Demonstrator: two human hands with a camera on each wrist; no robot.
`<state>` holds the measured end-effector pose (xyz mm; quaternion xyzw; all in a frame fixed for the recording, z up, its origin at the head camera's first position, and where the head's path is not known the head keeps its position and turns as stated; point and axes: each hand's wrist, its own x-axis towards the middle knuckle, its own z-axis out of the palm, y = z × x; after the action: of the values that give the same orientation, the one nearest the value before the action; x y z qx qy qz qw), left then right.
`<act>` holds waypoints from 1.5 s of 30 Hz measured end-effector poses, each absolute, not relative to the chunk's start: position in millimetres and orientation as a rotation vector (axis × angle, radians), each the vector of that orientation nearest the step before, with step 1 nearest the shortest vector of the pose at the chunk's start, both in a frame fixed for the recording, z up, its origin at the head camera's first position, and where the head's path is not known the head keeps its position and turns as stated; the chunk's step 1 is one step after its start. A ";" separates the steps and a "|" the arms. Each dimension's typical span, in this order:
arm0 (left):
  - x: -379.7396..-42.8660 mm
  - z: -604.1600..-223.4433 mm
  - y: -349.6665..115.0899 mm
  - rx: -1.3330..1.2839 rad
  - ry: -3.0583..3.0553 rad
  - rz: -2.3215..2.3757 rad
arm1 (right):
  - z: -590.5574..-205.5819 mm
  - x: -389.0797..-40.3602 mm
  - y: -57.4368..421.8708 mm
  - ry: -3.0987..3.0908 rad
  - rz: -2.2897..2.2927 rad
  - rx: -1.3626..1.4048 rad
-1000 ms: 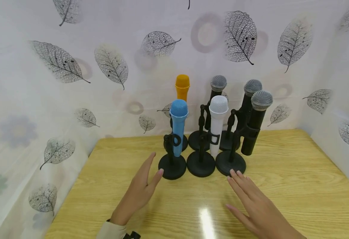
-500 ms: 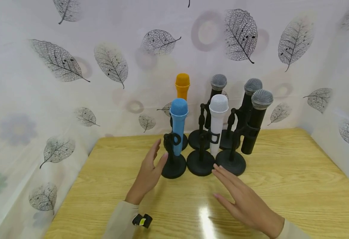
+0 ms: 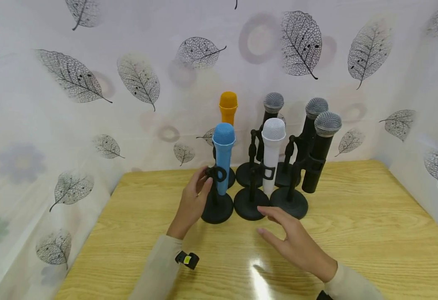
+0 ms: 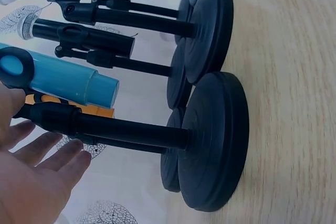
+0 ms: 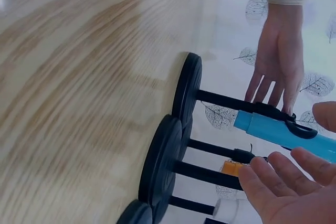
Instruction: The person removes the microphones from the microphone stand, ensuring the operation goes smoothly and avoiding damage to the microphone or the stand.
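Note:
My left hand (image 3: 192, 204) is at the upper joint of the black microphone stand (image 3: 216, 210) that carries the blue microphone (image 3: 224, 156). Its thumb and index finger lie right at the clip; in the left wrist view the other fingers (image 4: 60, 156) extend loosely beside the pole. The blue microphone stands upright in the clip's ring. My right hand (image 3: 295, 239) hovers in front of the middle stand (image 3: 252, 204), fingers slightly bent and thumb apart, holding nothing. That stand bears the white microphone (image 3: 273, 146).
Behind stand an orange microphone (image 3: 228, 108) and black ones with grey heads (image 3: 273, 104), (image 3: 316, 109). Another black microphone (image 3: 322, 150) leans in its stand at the front right. The wooden table (image 3: 147, 266) meets a leaf-print cloth (image 3: 144, 125) at the back.
My left hand has moved forward and right, up to the blue microphone's stand. My right hand has moved left and its fingers have bent a little. The microphones stay in place.

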<state>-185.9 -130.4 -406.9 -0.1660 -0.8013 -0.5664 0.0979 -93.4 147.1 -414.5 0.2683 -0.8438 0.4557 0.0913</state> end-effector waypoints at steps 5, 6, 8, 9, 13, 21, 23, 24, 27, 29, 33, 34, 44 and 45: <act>-191.3 -408.0 -127.8 -0.515 -2.355 -1.676 | -417.8 -98.7 144.0 -2.487 1.527 0.746; -191.9 -408.0 -127.3 -0.515 -2.351 -1.674 | -418.5 -99.7 143.5 -2.484 1.541 0.738; -192.8 -408.0 -126.6 -0.511 -2.348 -1.669 | -419.9 -101.6 142.4 -2.474 1.569 0.726; -193.2 -408.0 -126.3 -0.506 -2.347 -1.667 | -420.5 -102.4 142.0 -2.471 1.579 0.715; -193.6 -407.3 -125.4 -0.469 -2.369 -1.664 | -423.0 -105.6 140.5 -2.452 1.614 0.696; -196.3 -411.1 -125.9 -0.454 -2.370 -1.663 | -425.6 -107.4 139.6 -2.444 1.645 0.685; -197.2 -412.9 -126.6 -0.453 -2.366 -1.662 | -426.2 -107.7 139.2 -2.447 1.653 0.682; -197.2 -413.5 -127.0 -0.454 -2.370 -1.653 | -426.4 -107.9 139.1 -2.449 1.658 0.681; -197.6 -415.1 -128.5 -0.453 -2.384 -1.629 | -427.2 -108.3 139.1 -2.458 1.665 0.676; -196.9 -415.1 -129.2 -0.460 -2.394 -1.614 | -427.3 -108.4 138.9 -2.465 1.668 0.668; -194.3 -415.0 -130.4 -0.485 -2.398 -1.587 | -427.4 -108.9 139.1 -2.467 1.677 0.662; -193.4 -414.9 -130.7 -0.488 -2.401 -1.582 | -427.1 -108.9 139.2 -2.464 1.679 0.663; -187.5 -416.0 -130.9 -0.495 -2.432 -1.528 | -425.9 -109.5 140.4 -2.444 1.668 0.683; -186.9 -416.4 -130.9 -0.500 -2.431 -1.521 | -425.6 -109.5 140.8 -2.443 1.665 0.684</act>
<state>-186.9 -130.9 -416.4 -0.1707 -0.8296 -0.5191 0.1149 -109.5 140.8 -425.6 0.2251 -0.8039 0.5479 0.0536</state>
